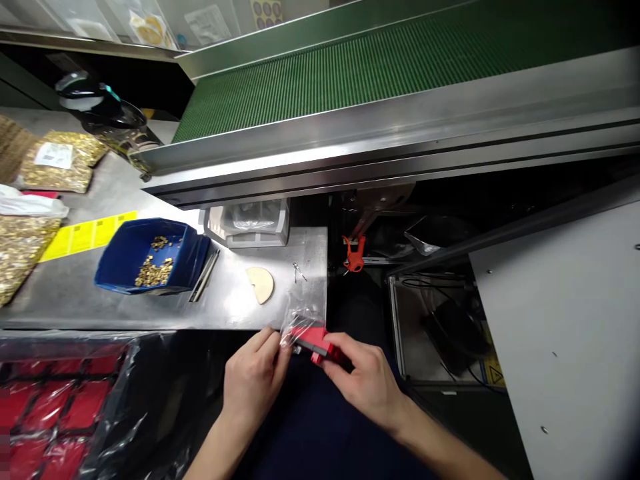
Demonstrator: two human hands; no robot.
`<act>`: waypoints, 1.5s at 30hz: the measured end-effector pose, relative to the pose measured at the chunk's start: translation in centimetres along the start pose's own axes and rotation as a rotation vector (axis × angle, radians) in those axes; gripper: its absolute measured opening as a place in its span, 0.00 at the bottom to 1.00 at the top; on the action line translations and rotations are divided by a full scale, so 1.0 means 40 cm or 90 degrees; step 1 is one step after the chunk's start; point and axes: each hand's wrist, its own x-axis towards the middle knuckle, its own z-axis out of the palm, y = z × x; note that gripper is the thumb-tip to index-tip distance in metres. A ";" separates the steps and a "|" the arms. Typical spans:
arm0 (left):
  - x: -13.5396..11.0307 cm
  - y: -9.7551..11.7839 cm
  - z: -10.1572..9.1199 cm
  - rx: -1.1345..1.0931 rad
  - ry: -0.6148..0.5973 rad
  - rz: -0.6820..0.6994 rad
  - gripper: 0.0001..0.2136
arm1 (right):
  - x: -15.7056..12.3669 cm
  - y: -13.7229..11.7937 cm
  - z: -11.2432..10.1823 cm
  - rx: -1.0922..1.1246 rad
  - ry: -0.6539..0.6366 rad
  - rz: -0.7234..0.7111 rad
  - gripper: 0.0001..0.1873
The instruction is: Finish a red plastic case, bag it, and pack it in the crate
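Observation:
My left hand (pixel 253 379) and my right hand (pixel 363 380) meet just below the front edge of the steel worktable (pixel 75 293). Between them is a small red plastic part (pixel 315 340) partly inside a clear plastic bag (pixel 297 320). The right hand's fingers are closed round the red part. The left hand's thumb and fingers pinch the edge of the bag.
On the table stand a blue bin (pixel 150 257) with small brass pieces, tweezers (pixel 204 275), a pale half-disc (pixel 261 283), a clear bin (pixel 247 223) and bags of brass parts (pixel 55 160). A green conveyor (pixel 400 60) runs behind. Bagged red parts (pixel 50 407) lie at lower left.

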 end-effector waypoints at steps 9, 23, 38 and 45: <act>-0.012 0.020 0.007 -0.075 0.039 -0.071 0.03 | 0.043 -0.018 0.028 0.325 0.129 0.096 0.14; 0.019 0.106 0.045 -0.128 0.102 -0.043 0.05 | 0.074 -0.014 0.010 0.273 0.156 0.104 0.13; 0.005 0.099 0.113 -0.152 0.024 0.072 0.11 | 0.062 0.086 0.031 0.373 0.213 0.151 0.23; -0.002 0.080 0.086 -0.224 0.081 -0.042 0.09 | 0.055 0.064 0.026 0.175 0.047 0.057 0.14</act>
